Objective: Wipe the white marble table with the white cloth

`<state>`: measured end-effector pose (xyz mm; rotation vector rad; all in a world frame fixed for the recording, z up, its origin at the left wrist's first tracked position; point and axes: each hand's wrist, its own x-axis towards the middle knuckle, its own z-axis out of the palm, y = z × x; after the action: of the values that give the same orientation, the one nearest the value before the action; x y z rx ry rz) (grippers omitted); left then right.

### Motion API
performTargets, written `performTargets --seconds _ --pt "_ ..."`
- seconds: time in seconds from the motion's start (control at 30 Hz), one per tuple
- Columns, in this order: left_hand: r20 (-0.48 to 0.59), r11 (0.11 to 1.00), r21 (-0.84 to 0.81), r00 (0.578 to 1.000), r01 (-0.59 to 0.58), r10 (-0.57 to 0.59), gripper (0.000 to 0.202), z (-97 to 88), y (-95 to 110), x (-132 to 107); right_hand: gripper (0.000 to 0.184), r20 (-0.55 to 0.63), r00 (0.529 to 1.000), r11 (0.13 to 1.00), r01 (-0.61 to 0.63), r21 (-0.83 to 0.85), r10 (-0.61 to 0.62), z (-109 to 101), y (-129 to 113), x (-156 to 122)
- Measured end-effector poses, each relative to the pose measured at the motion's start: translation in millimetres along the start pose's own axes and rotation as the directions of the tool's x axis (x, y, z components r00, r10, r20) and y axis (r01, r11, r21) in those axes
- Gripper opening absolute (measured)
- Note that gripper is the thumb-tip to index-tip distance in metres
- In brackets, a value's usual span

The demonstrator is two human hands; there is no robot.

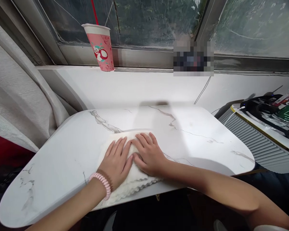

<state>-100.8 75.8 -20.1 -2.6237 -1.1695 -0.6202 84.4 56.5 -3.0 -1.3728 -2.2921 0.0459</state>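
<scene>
A white folded cloth [132,181] with a scalloped front edge lies near the front edge of a white marble-patterned table [183,128]. Both hands rest flat on top of it, fingers stretched out and pointing away from me. My left hand [117,160] presses the cloth's left half; a pink coil band circles that wrist. My right hand [148,154] lies on the right half, its thumb touching the left hand. Neither hand grips anything.
A pink paper cup [100,46] stands on the window sill at the back left. A grey curtain [16,96] hangs at the left. At the right, a ribbed grey surface [250,134] and a board with black cables and small items [274,109].
</scene>
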Motion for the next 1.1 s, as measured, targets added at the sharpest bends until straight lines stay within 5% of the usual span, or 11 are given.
performTargets --seconds 0.13,0.3,0.5,1.1 --pt "0.125 0.997 -0.054 0.991 0.050 -0.043 0.051 6.0 -32 22 0.037 -0.041 0.999 1.000 -0.006 0.000 0.006 12 9 31" --pt "0.290 0.950 -0.196 0.940 0.243 -0.180 0.044 11.9 -76 79 0.034 -0.073 0.995 0.996 -0.074 -0.047 0.070 31 25 80" --pt "0.209 0.939 -0.070 0.926 0.335 -0.315 0.036 33.0 -100 122 0.033 -0.099 0.988 0.992 -0.124 -0.035 0.120 48 45 131" --pt "0.192 0.869 -0.174 0.881 0.464 -0.432 0.041 53.1 -169 163 0.033 -0.079 0.983 0.987 -0.163 0.011 0.164 71 74 210"
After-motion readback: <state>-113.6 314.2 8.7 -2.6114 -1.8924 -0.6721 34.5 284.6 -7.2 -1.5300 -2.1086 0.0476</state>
